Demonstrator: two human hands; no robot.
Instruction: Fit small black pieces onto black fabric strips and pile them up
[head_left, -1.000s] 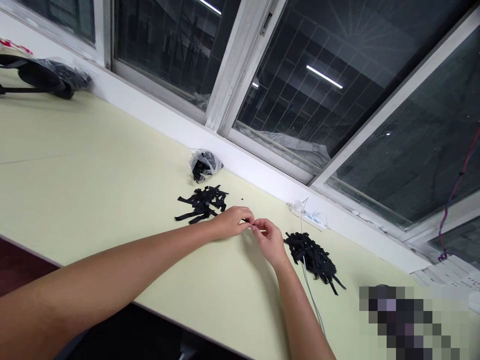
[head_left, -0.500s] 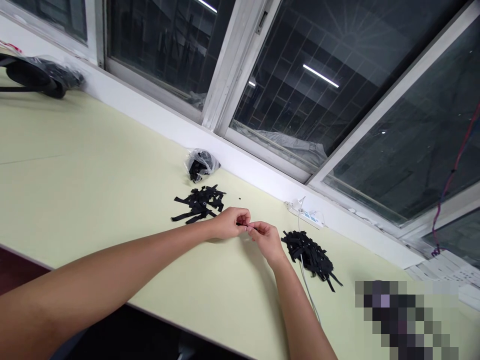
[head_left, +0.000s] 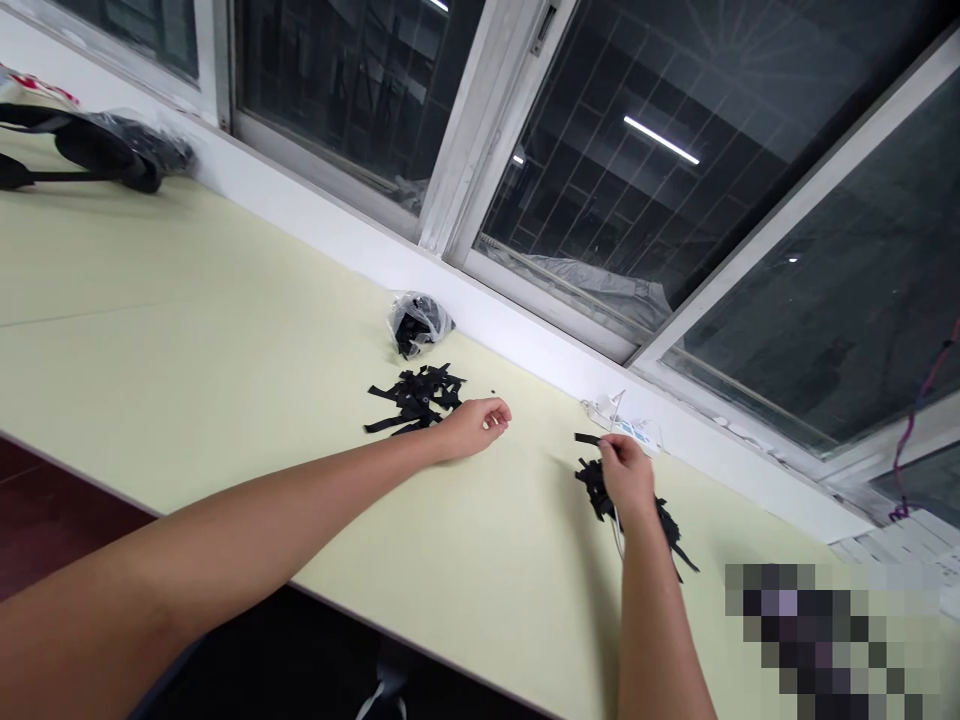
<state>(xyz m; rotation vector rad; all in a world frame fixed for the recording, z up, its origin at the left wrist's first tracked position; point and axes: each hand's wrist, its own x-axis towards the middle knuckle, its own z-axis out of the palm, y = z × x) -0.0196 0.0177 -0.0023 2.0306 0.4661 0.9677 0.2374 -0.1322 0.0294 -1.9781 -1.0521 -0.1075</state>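
Observation:
My right hand [head_left: 626,475] hovers over the right-hand pile of black strips [head_left: 664,520] and pinches one black strip [head_left: 586,439] between thumb and fingers, its end sticking out to the left. My left hand [head_left: 480,425] rests on the pale green table [head_left: 187,330] with its fingers loosely curled and nothing visible in them. It lies just right of the left-hand pile of black strips [head_left: 416,395]. A tiny black piece [head_left: 493,392] lies on the table just beyond the left hand.
A clear plastic bag of black pieces [head_left: 418,323] sits by the window ledge behind the left pile. A white power strip [head_left: 630,430] and its cable lie near the right pile. Black gear [head_left: 97,155] lies at the far left. A blurred patch covers the lower right.
The hands were together in the middle working one strip. Now they have parted: the right hand carried the strip right to the pile, and the left hand drew back toward the left pile.

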